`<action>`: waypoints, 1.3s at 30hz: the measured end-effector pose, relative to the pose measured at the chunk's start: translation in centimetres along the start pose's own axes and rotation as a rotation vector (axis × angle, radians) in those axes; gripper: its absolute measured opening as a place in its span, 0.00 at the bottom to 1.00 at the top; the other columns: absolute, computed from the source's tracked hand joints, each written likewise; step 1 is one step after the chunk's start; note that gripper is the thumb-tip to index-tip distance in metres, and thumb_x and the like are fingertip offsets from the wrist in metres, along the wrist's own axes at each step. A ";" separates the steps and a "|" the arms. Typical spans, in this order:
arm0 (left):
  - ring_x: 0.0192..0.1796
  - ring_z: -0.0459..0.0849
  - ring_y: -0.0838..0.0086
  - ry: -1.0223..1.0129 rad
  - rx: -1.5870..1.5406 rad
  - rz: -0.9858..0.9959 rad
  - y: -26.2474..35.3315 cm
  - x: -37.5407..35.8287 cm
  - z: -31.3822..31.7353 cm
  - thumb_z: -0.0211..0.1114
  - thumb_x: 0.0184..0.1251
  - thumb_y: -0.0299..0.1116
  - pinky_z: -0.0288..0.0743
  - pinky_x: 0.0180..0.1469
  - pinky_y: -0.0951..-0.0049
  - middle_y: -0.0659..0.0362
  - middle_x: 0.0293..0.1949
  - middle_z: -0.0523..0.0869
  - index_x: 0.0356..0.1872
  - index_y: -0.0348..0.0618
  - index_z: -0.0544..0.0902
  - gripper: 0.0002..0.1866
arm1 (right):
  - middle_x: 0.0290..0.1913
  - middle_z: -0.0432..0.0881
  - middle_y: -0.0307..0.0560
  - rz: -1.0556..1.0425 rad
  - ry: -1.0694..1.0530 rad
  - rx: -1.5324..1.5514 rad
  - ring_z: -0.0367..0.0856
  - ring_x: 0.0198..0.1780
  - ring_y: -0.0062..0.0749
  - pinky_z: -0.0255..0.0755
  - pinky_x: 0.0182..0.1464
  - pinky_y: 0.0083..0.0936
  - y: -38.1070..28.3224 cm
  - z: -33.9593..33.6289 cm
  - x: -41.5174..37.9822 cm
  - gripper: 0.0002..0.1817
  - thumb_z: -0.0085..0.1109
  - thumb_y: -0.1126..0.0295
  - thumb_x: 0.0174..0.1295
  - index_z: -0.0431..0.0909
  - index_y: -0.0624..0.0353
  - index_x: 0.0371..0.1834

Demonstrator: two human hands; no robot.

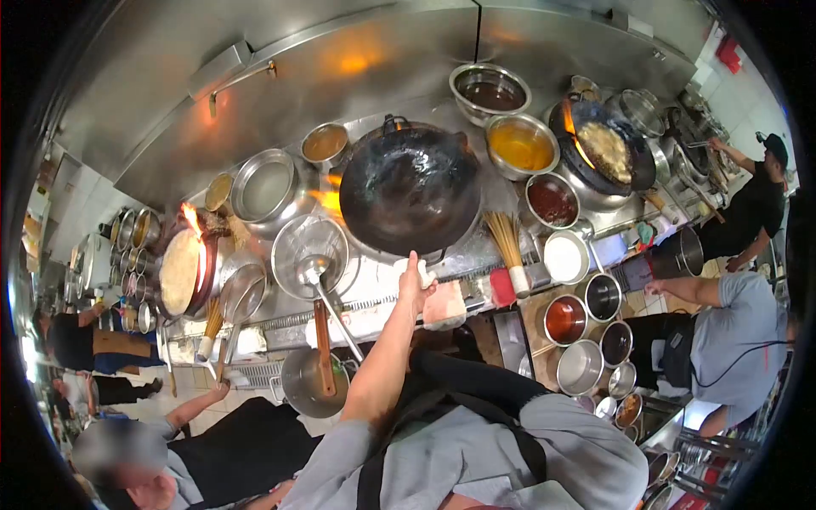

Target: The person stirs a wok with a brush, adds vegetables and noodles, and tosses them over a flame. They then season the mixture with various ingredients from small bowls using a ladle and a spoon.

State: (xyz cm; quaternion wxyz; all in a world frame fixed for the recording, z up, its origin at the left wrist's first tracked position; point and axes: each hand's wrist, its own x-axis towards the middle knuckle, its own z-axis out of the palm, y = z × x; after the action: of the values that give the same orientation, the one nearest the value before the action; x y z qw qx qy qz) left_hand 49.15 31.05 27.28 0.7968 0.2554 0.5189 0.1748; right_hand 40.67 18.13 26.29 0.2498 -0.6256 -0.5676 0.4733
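Note:
My left hand point(414, 287) is closed around a white cloth point(427, 276) at the near rim of a large black wok point(408, 191). The wok's inside looks wet and shiny, and flames show at its left side. A loop handle sticks up from its far rim. Left of my hand, a wire strainer point(297, 246) lies with a metal ladle point(313, 270) resting across it. A bamboo brush point(507, 246) stands to the right, beside a folded pale cloth point(444, 303). My right hand is out of view; only the sleeve on that side shows.
Bowls of yellow liquid point(520, 146) and dark red sauce point(552, 201) sit right of the wok. Other woks flame at left point(180, 270) and right point(602, 151). A deep pot point(314, 384) stands below left. Co-workers stand on both sides.

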 end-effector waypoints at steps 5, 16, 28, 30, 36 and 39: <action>0.27 0.83 0.72 -0.226 0.208 0.176 1.0 -12.1 -6.6 0.64 0.75 0.45 0.71 0.23 0.73 0.58 0.35 0.86 0.50 0.40 0.80 0.18 | 0.43 0.88 0.56 0.128 0.114 0.132 0.87 0.44 0.43 0.79 0.49 0.35 0.0 5.4 3.5 0.18 0.63 0.66 0.64 0.80 0.65 0.54; 0.31 0.86 0.72 0.251 0.118 0.333 0.8 -21.5 -22.8 0.65 0.67 0.32 0.75 0.22 0.75 0.57 0.37 0.85 0.52 0.40 0.77 0.15 | 0.28 0.73 0.34 0.112 -0.063 1.285 0.68 0.20 0.15 0.62 0.19 0.17 -5.0 -11.8 -5.2 0.10 0.62 0.66 0.73 0.74 0.58 0.50; 0.46 0.87 0.56 -0.207 1.800 0.479 -2.7 -8.6 -0.6 0.78 0.52 0.45 0.83 0.49 0.59 0.41 0.57 0.81 0.62 0.34 0.76 0.39 | 0.20 0.71 0.41 0.308 1.046 0.592 0.67 0.12 0.27 0.63 0.13 0.29 5.0 -31.9 -14.2 0.10 0.52 0.68 0.70 0.69 0.66 0.43; 0.57 0.82 0.51 -0.081 1.771 0.423 -3.9 -6.5 2.1 0.77 0.52 0.47 0.79 0.58 0.55 0.39 0.62 0.75 0.63 0.33 0.76 0.40 | 0.25 0.73 0.42 0.376 0.989 0.493 0.71 0.17 0.24 0.63 0.13 0.26 7.8 -35.0 -14.5 0.10 0.54 0.68 0.70 0.70 0.65 0.40; 0.68 0.70 0.47 0.058 1.682 0.471 -6.9 -3.4 2.8 0.76 0.53 0.51 0.77 0.64 0.53 0.38 0.61 0.75 0.62 0.33 0.76 0.40 | 0.26 0.74 0.38 0.386 0.893 0.752 0.70 0.19 0.21 0.61 0.15 0.23 10.1 -38.5 -14.6 0.08 0.55 0.69 0.69 0.72 0.64 0.40; 0.65 0.75 0.42 0.013 1.659 0.423 -2.8 -9.3 5.5 0.76 0.57 0.50 0.74 0.66 0.50 0.35 0.61 0.74 0.65 0.31 0.72 0.41 | 0.26 0.73 0.34 0.267 0.810 1.184 0.64 0.19 0.15 0.56 0.16 0.17 10.1 -39.4 -15.8 0.04 0.55 0.71 0.71 0.75 0.60 0.42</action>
State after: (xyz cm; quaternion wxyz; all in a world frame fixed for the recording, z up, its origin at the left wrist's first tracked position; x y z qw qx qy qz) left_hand 50.46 22.50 34.34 0.2998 0.8464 0.4249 -0.1151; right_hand 81.39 9.69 39.44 0.6769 -0.5756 0.0019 0.4588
